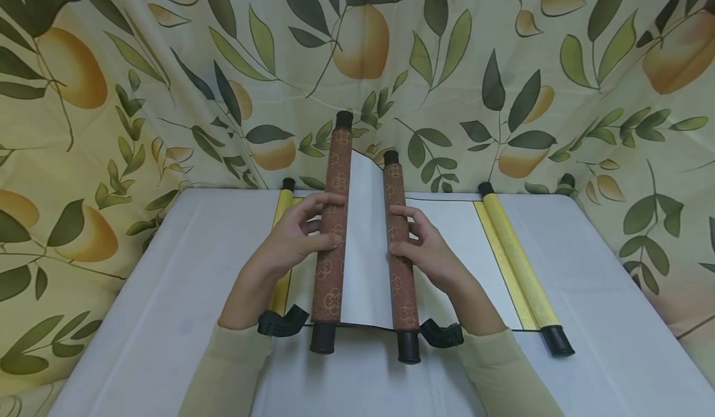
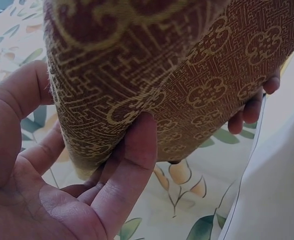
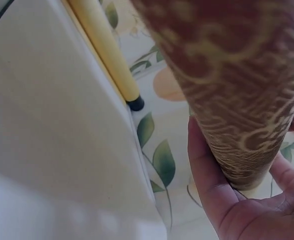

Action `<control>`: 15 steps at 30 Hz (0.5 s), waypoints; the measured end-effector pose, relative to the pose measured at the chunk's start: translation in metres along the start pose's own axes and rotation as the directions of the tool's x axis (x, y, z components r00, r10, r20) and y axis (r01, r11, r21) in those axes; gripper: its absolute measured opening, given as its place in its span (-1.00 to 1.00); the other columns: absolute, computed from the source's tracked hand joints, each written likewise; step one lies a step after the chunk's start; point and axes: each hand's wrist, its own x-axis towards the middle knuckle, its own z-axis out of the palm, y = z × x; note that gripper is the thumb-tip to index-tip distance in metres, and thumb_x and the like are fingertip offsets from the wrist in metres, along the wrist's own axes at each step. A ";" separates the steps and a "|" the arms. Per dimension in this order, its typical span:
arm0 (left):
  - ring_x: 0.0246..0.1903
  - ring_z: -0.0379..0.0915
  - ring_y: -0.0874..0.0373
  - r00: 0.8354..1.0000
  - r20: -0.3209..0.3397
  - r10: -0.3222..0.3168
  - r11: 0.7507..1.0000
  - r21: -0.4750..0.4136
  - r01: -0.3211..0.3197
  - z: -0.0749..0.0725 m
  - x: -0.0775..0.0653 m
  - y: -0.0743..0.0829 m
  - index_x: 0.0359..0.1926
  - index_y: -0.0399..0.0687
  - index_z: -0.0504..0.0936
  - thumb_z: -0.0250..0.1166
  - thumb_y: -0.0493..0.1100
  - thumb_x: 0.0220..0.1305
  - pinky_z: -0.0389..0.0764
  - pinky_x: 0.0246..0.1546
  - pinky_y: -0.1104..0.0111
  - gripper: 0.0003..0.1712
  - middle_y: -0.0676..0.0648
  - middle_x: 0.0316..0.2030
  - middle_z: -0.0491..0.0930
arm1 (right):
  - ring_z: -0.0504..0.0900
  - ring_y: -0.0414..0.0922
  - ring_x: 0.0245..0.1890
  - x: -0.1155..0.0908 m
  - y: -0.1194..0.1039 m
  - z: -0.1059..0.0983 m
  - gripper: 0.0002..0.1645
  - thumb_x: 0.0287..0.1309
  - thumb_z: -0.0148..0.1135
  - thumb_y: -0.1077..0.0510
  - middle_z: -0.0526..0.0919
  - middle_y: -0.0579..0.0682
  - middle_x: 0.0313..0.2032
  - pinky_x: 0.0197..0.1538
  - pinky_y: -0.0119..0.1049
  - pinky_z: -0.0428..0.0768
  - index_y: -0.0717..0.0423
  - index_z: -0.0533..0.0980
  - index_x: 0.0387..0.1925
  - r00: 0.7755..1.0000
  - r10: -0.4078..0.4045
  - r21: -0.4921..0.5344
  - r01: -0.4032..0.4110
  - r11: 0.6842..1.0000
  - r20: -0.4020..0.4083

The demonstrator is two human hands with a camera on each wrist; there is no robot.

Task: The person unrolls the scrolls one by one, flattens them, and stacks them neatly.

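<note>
One scroll of two brown rolls, gold-patterned, black-capped: we are holding the left brown roll point(image 1: 333, 274) in our left hand point(image 1: 289, 237), its fingers curling round and parting only as wide as the barrel; we are gripping the right brown roll point(image 1: 403, 280) likewise in our right hand point(image 1: 432, 249). White sheet point(image 1: 367, 237), one: spanning between the two sets of fingers. Yellow scroll point(image 1: 455, 231), one: lying spread on the table point(image 1: 592, 280), beneath our fingers; we are seeing its left yellow roll point(image 1: 283, 205) partly hidden behind the left fingers and its right yellow roll point(image 1: 521, 259) lying well to the right of the right fingers. Printed cloth point(image 1: 363, 44), fruit and leaves: hanging beyond all our fingers.
</note>
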 end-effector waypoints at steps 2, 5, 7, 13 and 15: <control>0.07 0.49 -0.09 1.000 -0.001 0.001 1.000 0.002 -0.001 0.000 0.000 0.001 0.32 -0.12 0.41 0.32 -0.42 0.20 0.65 -0.14 0.23 -0.34 -0.20 0.20 0.35 | 0.49 0.12 -0.01 0.000 0.000 0.000 -0.18 0.23 0.13 0.38 0.21 0.29 0.32 -0.16 -0.21 0.61 -0.04 0.13 0.46 1.000 0.000 -0.001 0.000 1.000 0.001; 0.08 0.48 -0.10 1.000 -0.004 0.002 1.000 -0.002 -0.002 0.000 -0.001 0.002 0.32 -0.11 0.41 0.32 -0.42 0.20 0.65 -0.14 0.22 -0.35 -0.20 0.19 0.35 | 0.47 0.18 0.08 0.001 0.000 -0.001 -0.18 0.22 0.14 0.38 0.19 0.29 0.34 -0.10 -0.16 0.62 -0.03 0.13 0.46 1.000 0.002 -0.004 -0.002 1.000 0.001; 0.08 0.48 -0.11 1.000 -0.007 0.001 1.000 -0.006 -0.001 -0.001 -0.001 0.002 0.32 -0.11 0.41 0.32 -0.43 0.20 0.65 -0.15 0.21 -0.34 -0.20 0.19 0.35 | 0.45 0.21 0.13 0.001 0.000 -0.001 -0.17 0.21 0.16 0.38 0.18 0.28 0.35 -0.07 -0.13 0.63 -0.04 0.13 0.46 1.000 0.007 -0.004 -0.007 1.000 -0.002; 0.07 0.49 -0.10 1.000 -0.012 -0.004 1.000 -0.001 0.004 -0.002 0.000 0.001 0.32 -0.13 0.41 0.31 -0.43 0.18 0.65 -0.14 0.20 -0.34 -0.21 0.20 0.36 | 0.43 0.26 0.17 0.000 0.000 -0.002 -0.15 0.19 0.17 0.38 0.16 0.28 0.37 -0.02 -0.08 0.63 -0.07 0.14 0.46 1.000 0.020 0.000 -0.020 1.000 -0.011; 0.06 0.48 -0.10 1.000 -0.010 0.005 1.000 0.004 -0.005 -0.003 0.000 0.001 0.32 -0.14 0.41 0.31 -0.43 0.18 0.65 -0.14 0.22 -0.34 -0.22 0.20 0.36 | 0.41 0.27 0.18 0.000 0.001 -0.002 -0.15 0.19 0.16 0.38 0.15 0.27 0.38 -0.01 -0.06 0.62 -0.07 0.14 0.46 1.000 0.022 -0.001 -0.022 1.000 -0.014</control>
